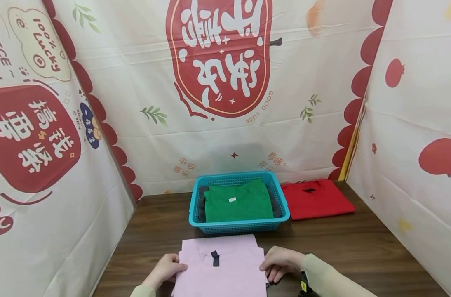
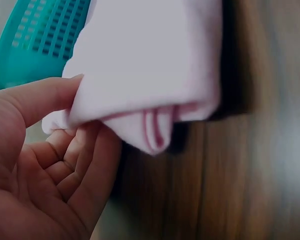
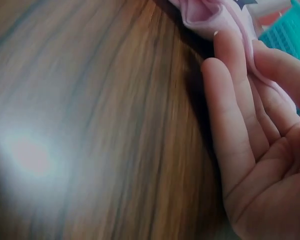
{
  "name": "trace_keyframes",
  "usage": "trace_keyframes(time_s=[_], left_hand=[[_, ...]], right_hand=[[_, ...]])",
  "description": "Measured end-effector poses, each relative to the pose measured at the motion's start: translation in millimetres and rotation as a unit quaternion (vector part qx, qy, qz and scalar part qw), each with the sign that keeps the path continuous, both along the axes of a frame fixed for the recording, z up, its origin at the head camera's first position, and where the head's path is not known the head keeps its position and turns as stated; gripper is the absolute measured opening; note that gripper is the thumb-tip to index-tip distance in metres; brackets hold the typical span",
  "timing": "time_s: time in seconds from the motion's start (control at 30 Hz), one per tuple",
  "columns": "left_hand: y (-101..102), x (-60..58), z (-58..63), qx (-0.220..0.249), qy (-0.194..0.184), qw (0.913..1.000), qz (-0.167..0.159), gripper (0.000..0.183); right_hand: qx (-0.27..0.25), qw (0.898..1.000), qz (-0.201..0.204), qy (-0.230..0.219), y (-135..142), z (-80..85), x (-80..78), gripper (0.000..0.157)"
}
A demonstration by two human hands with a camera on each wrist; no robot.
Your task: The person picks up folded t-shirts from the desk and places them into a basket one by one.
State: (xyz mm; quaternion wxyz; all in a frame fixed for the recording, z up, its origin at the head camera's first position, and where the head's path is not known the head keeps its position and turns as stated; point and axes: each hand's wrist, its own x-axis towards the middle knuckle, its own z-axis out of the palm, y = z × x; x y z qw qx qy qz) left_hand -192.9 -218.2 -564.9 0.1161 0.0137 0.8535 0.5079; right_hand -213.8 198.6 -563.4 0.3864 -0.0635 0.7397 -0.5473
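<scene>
While the left grip (image 1: 166, 269) and right grip (image 1: 282, 262) pinch opposite sides of the folded pale-pink fabric shirt (image 1: 227, 278), keep tension even. Support underneath; loose layers could slip.

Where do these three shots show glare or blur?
Right wrist: a bright glare spot on the tabletop, lower left; left wrist: wood grain blurred toward the right edge, pink garment pale with little texture; head: no strong glare, dark label fairly distinct.
</scene>
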Motion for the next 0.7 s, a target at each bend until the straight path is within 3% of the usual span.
trace_keyframes(time_s=[0.4, 0.7], left_hand=[[53, -4.1, 0.2, 0.002, -0.01, 0.9993, -0.037, 0.022], [69, -2.4, -2.3, 0.023, 0.003, 0.9991, -0.037, 0.022]], right_hand=[[0.016, 0.999, -0.012, -0.034, 57, 3.9, 6.0, 0.019], [-0.003, 0.999, -0.021, -0.037, 74, 2.3, 10.2, 0.019]])
